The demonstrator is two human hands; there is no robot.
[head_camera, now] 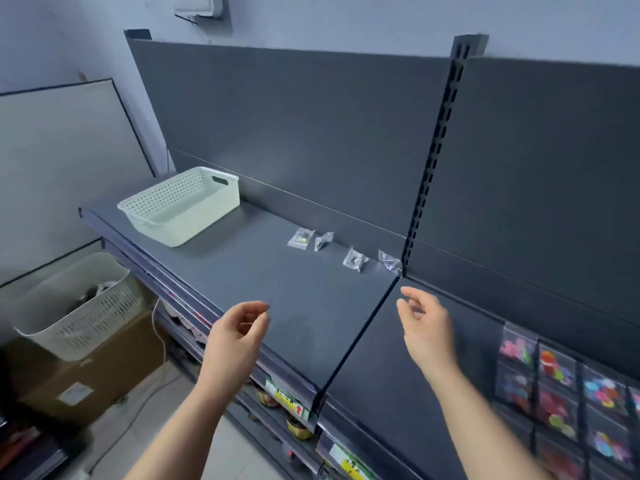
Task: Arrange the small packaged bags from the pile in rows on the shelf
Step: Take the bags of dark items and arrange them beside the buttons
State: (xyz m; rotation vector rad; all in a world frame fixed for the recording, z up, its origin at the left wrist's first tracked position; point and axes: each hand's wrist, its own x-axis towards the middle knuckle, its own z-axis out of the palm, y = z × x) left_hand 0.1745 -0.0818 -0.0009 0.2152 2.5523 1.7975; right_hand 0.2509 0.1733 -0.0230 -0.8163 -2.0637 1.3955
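Head view: four small bags [300, 239] line the back of the shelf [242, 271]. Left hand [235, 336] and right hand [427, 329] hover, each grip released, empty.

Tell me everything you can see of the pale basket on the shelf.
The pale basket is a rectangular open-topped tub, off-white and plastic-looking. Its walls are perforated with rows of small holes under a rolled rim, with a handle slot cut in the far end. It stands upright at the left end of the dark shelf, close to the back panel. No contents show inside.
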